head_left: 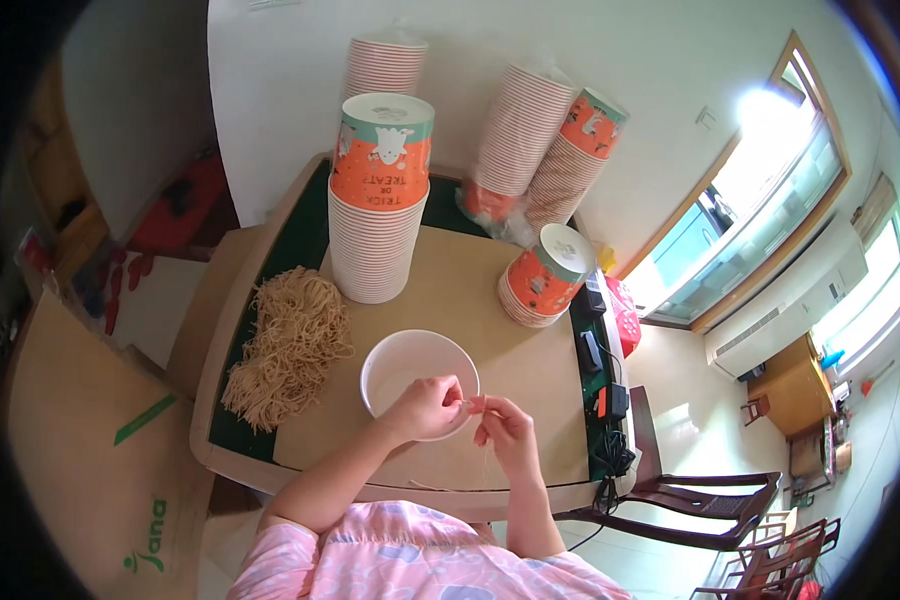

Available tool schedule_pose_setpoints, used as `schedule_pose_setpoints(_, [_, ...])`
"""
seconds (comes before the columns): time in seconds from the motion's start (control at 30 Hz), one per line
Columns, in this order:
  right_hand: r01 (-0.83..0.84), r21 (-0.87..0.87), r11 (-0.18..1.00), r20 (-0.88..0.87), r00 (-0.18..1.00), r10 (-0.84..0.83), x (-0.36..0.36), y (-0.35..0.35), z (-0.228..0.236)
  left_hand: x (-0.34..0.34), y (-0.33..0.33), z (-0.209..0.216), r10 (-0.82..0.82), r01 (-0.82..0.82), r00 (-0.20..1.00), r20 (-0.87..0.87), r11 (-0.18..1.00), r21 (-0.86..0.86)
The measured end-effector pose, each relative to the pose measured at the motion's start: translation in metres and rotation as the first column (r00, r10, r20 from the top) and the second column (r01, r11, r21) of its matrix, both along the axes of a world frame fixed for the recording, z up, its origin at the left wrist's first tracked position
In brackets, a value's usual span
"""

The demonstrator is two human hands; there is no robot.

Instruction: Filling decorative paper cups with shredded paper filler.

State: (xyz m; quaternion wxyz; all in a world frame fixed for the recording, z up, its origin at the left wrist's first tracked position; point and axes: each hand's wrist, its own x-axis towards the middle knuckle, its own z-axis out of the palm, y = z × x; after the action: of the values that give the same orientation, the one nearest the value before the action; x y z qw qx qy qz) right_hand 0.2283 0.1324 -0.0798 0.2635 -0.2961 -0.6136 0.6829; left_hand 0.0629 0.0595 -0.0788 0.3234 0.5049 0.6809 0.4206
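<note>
A white-lined paper bucket (408, 355) stands open side up before me on the brown board. My left hand (428, 405) reaches over its mouth, fingers closed in a pinch at the near right rim. Just outside that rim, my right hand (508, 428) is pinched too, fingertips close to the left hand's. A thin pale cord shows between the two hands; its lower end trails toward the table's front edge. The cord's exact path through or around the rim is hidden by my fingers. Left of the bucket lies a tangled heap of beige cords (292, 345).
A tall stack of orange and green paper buckets (375, 240) rises behind the bucket. A shorter stack (540, 280) stands right of it, with more stacks (530, 130) against the wall. Chargers and black cables (615, 455) line the right edge. A dark chair (710, 510) stands beyond.
</note>
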Motion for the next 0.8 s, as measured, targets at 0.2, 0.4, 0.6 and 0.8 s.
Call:
schedule_pose_setpoints(0.2, [0.017,0.514,0.858,0.134,0.986,-0.1,-0.025,-0.012,-0.002,-0.004,-0.007,-0.005,0.025,-0.024,0.999,-0.02,0.998,0.054])
schedule_pose_setpoints(0.4, [0.032,0.626,0.779,0.12,0.983,-0.136,-0.032,-0.011,-0.003,-0.005,-0.006,-0.013,0.065,-0.068,0.997,0.037,0.994,0.09])
schedule_pose_setpoints(0.6, [0.044,0.633,0.773,0.1,0.985,-0.138,-0.035,-0.01,-0.004,0.0,0.001,-0.017,0.055,-0.064,0.995,0.08,0.991,0.115])
schedule_pose_setpoints(0.8, [0.033,0.689,0.724,0.08,0.989,-0.121,-0.036,-0.004,-0.004,0.0,0.002,-0.017,0.022,-0.052,0.985,0.168,0.983,0.177])
